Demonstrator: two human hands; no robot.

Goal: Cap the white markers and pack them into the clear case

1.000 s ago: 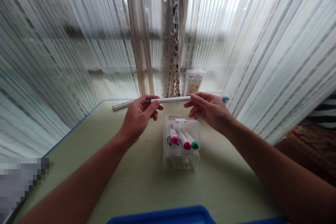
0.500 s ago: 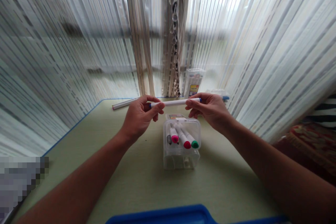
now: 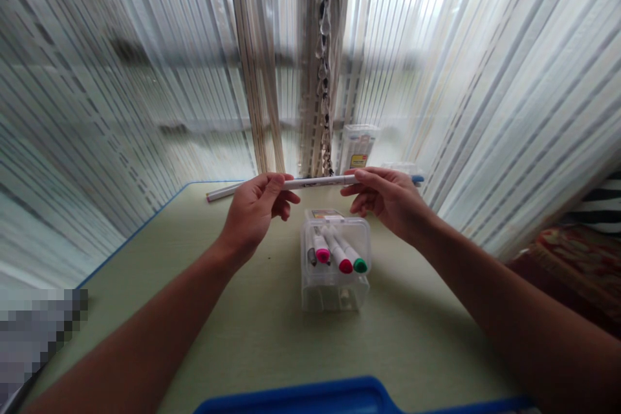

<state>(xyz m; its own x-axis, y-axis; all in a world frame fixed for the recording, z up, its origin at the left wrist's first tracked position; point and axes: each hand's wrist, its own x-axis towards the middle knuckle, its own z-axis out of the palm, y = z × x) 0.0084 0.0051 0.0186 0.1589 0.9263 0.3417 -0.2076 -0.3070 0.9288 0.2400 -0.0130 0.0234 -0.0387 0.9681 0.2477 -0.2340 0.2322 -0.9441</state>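
Both of my hands hold one white marker level above the green table. My left hand pinches its left end between thumb and fingers. My right hand pinches the right end. Just below the marker stands a clear plastic box with several markers in it, their pink, red and green caps pointing toward me.
Another white marker lies at the table's far left edge. A clear marker pack stands at the back, with a blue-capped pen behind my right hand. Striped sheer curtains surround the table. A blue tray edge is nearest me.
The marker has been lifted slightly and levelled. My left fingers have slid over its blue left tip, which showed before.
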